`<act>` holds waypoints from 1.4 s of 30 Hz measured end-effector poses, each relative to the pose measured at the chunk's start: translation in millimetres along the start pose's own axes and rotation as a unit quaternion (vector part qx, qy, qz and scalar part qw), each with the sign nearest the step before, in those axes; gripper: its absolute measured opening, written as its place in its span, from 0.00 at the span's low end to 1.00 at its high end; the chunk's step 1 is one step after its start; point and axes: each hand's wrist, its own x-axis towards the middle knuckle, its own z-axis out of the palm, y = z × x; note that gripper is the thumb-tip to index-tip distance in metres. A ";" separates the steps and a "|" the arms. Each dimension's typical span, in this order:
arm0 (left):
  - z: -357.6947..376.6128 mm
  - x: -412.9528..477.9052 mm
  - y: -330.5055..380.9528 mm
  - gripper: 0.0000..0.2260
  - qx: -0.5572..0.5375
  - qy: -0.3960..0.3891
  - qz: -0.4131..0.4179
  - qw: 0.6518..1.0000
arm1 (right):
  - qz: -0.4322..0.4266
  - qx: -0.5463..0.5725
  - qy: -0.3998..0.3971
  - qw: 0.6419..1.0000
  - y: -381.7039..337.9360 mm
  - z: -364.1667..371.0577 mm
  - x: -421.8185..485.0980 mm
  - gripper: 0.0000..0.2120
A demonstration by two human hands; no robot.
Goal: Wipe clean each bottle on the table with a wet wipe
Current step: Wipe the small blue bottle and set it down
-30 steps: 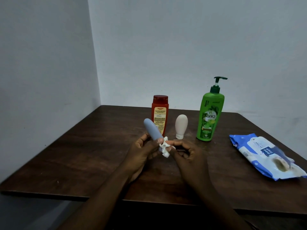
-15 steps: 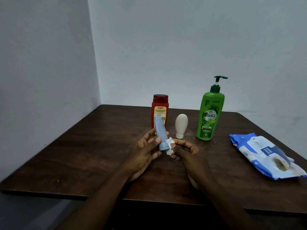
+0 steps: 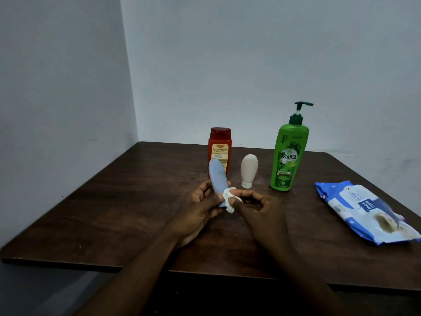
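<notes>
Head view shows your left hand (image 3: 200, 207) gripping the grey-blue squeeze tube (image 3: 218, 176), your right hand (image 3: 262, 207) pinching a crumpled white wipe (image 3: 229, 198) against it, with the red bottle (image 3: 219, 148), white tube (image 3: 249, 169), green pump bottle (image 3: 288, 153) and blue wipes pack (image 3: 364, 210) standing behind.

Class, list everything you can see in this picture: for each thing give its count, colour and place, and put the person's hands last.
blue tube: 1, pale blue, held above the table's middle, cap end down
wet wipe: 1, white, pressed at the tube's lower end
red bottle: 1, red, upright behind the tube
white tube: 1, off-white, standing on its cap, centre
pump bottle: 1, green, upright, right of the white tube
wipes pack: 1, blue and white, lying at right
table: 1, dark brown wood
left hand: grips the blue tube
right hand: pinches the wet wipe
</notes>
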 end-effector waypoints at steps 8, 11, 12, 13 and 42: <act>5.5 -2.3 3.8 0.19 -0.019 0.005 -0.008 1.000 | 0.141 0.190 0.004 0.972 3.1 10.1 2.1 0.08; 5.6 -2.9 4.8 0.20 -0.028 0.011 -0.009 1.000 | 0.199 0.246 -0.003 0.949 4.8 13.0 7.7 0.07; 5.5 -2.7 5.0 0.19 -0.026 0.012 -0.005 1.000 | 0.211 0.257 -0.006 0.943 5.4 13.1 9.3 0.07; 5.4 -3.0 5.5 0.19 -0.021 0.015 -0.002 1.000 | 0.215 0.262 -0.009 0.941 5.0 12.9 9.8 0.08; 1.8 -4.8 16.4 0.20 -0.210 0.044 -0.089 0.973 | 0.077 0.181 0.047 0.979 -16.6 20.8 -0.9 0.09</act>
